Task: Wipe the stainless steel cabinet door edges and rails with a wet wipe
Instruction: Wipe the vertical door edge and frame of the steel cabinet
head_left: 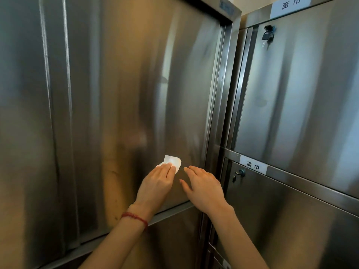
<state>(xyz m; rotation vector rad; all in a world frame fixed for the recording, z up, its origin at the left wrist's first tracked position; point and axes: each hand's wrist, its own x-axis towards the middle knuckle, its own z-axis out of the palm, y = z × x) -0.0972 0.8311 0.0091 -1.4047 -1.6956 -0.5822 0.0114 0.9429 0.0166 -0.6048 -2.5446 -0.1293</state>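
Observation:
A tall stainless steel cabinet door point(136, 84) fills the left and middle of the head view. My left hand point(157, 183), with a red string at the wrist, presses a small white wet wipe point(173, 162) flat against the lower part of the door with straight fingers. My right hand point(202, 185) is beside it, fingers straight and spread, touching or just off the door near its right edge point(210, 117). The bottom rail point(171, 211) of the door runs under both wrists.
To the right stands a second steel cabinet point(303, 90) with stacked doors, white paper labels point(253, 165) and key locks point(268, 33). A vertical frame post point(225, 105) separates the two cabinets. Vertical door edges point(68, 113) run down the left side.

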